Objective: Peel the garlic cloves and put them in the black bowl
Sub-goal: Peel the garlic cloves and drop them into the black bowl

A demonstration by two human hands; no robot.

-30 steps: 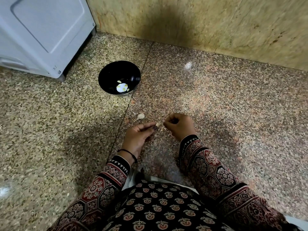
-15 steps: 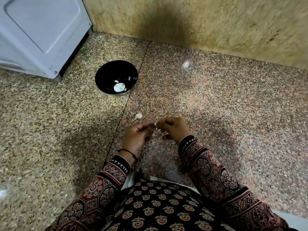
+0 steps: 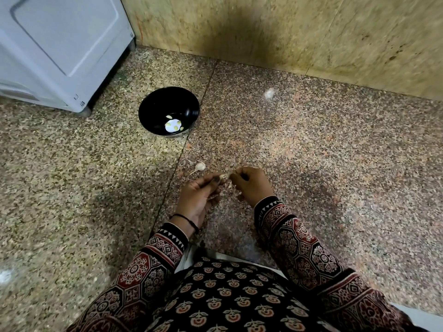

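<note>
I see garlic clove (image 3: 224, 176) pinched between left hand (image 3: 197, 196) and right hand (image 3: 254, 185) | loose garlic (image 3: 200, 166) just beyond | black bowl (image 3: 153, 107) farther, holding peeled cloves (image 3: 173, 125)

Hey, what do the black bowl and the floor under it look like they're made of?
Black bowl: smooth and glossy, with bright glare in its bottom; maybe glazed ceramic or plastic, I cannot tell which. Floor: polished speckled stone, granite by its look, given grainy flecks, soft glare spots and a straight joint between slabs.
</note>
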